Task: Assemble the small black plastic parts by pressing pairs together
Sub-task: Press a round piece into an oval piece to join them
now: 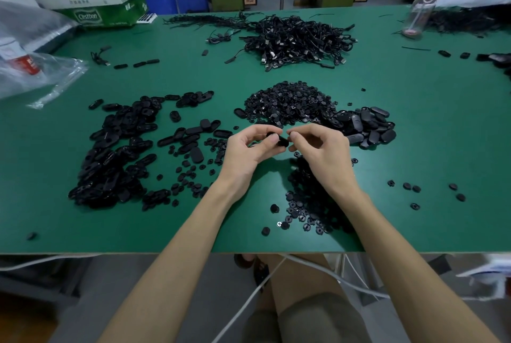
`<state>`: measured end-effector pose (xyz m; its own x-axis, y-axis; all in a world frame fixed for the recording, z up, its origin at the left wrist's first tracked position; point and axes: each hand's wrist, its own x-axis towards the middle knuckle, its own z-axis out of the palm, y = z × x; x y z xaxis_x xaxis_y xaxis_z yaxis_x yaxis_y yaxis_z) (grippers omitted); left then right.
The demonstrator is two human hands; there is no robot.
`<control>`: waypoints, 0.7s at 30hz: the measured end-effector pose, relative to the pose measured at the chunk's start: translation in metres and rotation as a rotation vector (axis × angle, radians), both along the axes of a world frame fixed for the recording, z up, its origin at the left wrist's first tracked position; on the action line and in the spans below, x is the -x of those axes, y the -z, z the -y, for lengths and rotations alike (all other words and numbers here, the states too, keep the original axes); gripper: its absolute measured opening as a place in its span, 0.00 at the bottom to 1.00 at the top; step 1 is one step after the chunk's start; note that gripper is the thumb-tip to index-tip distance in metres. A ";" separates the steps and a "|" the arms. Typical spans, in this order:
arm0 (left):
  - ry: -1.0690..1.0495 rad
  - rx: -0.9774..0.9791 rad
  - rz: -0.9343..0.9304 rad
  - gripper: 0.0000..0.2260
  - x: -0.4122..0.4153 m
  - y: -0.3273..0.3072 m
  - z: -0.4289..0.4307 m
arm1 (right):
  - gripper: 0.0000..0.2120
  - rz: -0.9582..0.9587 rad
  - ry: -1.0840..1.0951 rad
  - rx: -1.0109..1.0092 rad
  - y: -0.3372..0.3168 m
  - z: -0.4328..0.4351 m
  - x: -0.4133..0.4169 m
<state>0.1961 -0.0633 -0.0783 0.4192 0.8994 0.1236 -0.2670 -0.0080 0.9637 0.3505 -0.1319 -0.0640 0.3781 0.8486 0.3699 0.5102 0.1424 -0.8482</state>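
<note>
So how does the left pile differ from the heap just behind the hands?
The left pile is mostly larger oval pieces; the centre heap is tiny round ones. The left pile sprawls loosely with table showing through; the centre heap is a dense mound. Both are black and lie on the green table.

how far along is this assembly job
Possibly done: the closed ovals heaped at right. In hand: left hand and right hand pinch one black part together. Left: a big heap of round bits and a wide spread of open shells, so most of the job seems to remain.
</note>
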 end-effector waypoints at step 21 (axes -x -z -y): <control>-0.048 -0.005 -0.027 0.09 -0.001 0.005 -0.004 | 0.04 0.037 -0.160 0.026 0.001 -0.002 0.001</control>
<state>0.1968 -0.0589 -0.0835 0.3787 0.9181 0.1171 -0.2397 -0.0250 0.9705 0.3495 -0.1296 -0.0645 0.2237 0.9063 0.3586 0.5137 0.2031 -0.8336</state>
